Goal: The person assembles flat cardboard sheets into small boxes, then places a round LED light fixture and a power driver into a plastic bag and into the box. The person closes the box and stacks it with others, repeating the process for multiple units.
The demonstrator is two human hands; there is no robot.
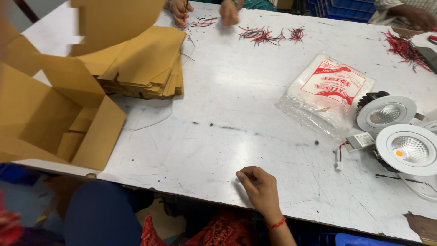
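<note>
Near the front edge of the white surface point(218, 118), right hand point(260, 187) rests w/ fingers curled loosely, holding nothing. Left hand not visible. Open cardboard box point(59, 123) at far left; two round white downlights point(396, 132) well apart to the right, by plastic bags point(325, 93).

Open brown carton point(59, 118) far left, flat cartons point(145, 64) behind; red-printed clear bags point(325, 93) right

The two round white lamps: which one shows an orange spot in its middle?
The nearer lamp, by the right table edge; the farther lamp shows only a grey centre.
</note>
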